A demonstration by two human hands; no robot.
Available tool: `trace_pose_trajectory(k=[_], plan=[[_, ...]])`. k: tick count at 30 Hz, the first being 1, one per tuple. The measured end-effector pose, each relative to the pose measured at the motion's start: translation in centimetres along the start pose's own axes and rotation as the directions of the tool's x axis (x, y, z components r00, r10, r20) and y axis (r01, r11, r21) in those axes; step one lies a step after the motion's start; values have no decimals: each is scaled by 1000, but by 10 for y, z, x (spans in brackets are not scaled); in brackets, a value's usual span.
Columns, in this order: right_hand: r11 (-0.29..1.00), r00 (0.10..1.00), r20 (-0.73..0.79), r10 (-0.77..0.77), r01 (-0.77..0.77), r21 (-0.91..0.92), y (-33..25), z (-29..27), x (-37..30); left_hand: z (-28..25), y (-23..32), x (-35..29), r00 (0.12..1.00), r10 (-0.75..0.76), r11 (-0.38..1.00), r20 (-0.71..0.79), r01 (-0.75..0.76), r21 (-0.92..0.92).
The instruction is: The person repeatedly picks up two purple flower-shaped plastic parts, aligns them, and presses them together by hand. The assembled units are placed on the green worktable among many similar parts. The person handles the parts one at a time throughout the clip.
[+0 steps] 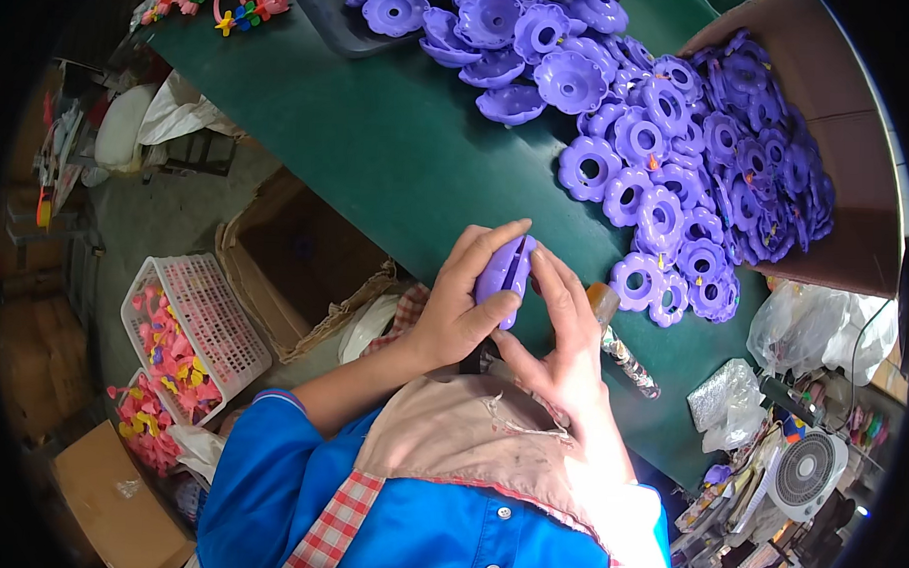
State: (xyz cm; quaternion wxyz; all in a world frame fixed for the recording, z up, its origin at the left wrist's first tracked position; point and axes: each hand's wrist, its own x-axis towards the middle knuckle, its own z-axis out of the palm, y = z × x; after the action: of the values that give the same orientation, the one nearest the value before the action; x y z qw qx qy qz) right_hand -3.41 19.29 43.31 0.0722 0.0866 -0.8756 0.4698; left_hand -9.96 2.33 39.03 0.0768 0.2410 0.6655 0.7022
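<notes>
Between my two hands is a purple plastic flower-shaped piece (503,277), held on edge above the near side of the green table (349,150). A dark slit runs along its edge, as if two shells lie face to face. My left hand (466,296) grips it with the fingers along its far side and the thumb on its near end. My right hand (561,333) has its fingertips at the right side of the piece. A mallet-like tool (627,360) with an amber head and a patterned handle lies just right of my right hand.
Purple flower cups (572,83) and flower rings (660,219) cover the far right of the table. More rings spill from a tipped cardboard box (849,168). A white basket (213,326) of pink parts and an open carton (296,248) stand left; a fan (806,472) sits at lower right.
</notes>
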Motion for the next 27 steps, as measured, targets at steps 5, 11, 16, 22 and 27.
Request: trace_pose_trajectory(k=[5,11,16,22,27], plan=[[997,995,51,80,-80,2,-13,-14,8,-2,6,-2,996,-83,996,16,84,-31],[970,975,81,205,-213,115,-20,-16,7,-2,11,-4,994,-109,994,22,109,0],[973,973,123,193,-206,102,-19,-21,7,-3,17,-2,992,-121,992,22,121,18],[973,972,146,184,-201,112,-26,-26,9,-6,24,0,997,-73,995,26,71,63],[976,969,169,178,-196,93,-31,-29,9,-10,28,0,997,-72,993,37,68,97]])
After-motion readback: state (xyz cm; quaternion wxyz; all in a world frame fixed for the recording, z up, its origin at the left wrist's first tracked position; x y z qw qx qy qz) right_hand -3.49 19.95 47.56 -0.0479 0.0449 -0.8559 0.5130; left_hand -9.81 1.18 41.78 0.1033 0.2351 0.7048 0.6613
